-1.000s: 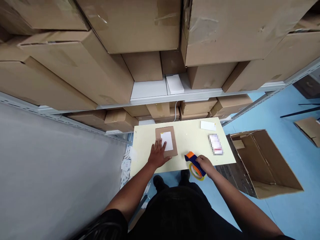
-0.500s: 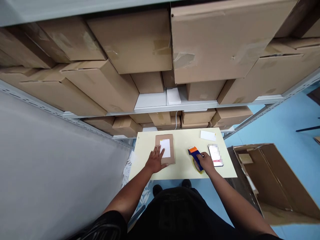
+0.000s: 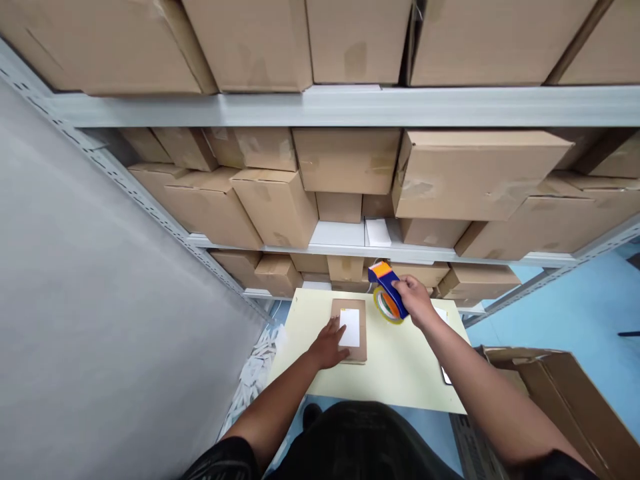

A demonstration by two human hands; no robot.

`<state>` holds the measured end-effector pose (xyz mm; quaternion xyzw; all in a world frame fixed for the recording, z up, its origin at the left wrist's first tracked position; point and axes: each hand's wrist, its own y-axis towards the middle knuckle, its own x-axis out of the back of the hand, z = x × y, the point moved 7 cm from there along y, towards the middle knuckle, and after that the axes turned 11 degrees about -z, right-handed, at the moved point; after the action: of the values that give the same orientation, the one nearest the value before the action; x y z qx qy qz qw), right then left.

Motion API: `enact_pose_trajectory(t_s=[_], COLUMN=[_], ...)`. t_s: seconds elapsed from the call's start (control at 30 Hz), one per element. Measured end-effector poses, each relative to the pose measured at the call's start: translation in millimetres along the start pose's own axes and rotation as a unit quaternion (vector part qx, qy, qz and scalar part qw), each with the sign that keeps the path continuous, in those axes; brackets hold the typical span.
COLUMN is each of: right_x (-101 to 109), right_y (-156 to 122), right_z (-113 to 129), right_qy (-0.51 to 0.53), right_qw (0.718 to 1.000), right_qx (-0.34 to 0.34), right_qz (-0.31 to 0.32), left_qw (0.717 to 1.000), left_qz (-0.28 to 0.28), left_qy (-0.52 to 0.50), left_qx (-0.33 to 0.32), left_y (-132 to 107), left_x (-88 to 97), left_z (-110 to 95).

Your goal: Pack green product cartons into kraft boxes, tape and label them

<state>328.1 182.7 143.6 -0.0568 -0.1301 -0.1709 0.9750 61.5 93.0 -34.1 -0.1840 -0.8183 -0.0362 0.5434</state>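
Observation:
A small flat cardboard box lies on the pale yellow table, with a white label on its top. My left hand rests on the left side of this box, fingers spread, fingertips at the label's edge. In my right hand is a blue and orange tape dispenser, gripped by its blue body and raised above the table. Its roll of tape hangs on the underside. The dispenser is to the right of the box and apart from it.
Behind the table stands a metal shelf packed with cardboard boxes. My right forearm partly covers a phone at the table's right side. A large open carton sits on the floor at right. Paper scraps lie by the wall.
My right hand has lifted the tape dispenser off the table. My left hand stays on the flat box. The head view has tilted up, showing more of the shelf.

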Motion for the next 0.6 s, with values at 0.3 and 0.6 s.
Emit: enact_pose_trajectory(t_s=[0.3,0.6], right_x=[-164.4,-233.8], right_y=[37.3,64.7], right_z=[171.5,146.5], right_qy=[-0.437,-0.531], right_qw=[0.82,0.746], right_qx=[0.371,0.399], right_qz=[-0.004,0.037], left_qw=[0.995,0.982], left_qz=[-0.06,-0.076], left_qy=[-0.085,-0.145], left_qx=[0.001,0.094], left_y=[-91.9,-156.6], left_x=[-8.3,-20.4], left_z=[66.5,124.9])
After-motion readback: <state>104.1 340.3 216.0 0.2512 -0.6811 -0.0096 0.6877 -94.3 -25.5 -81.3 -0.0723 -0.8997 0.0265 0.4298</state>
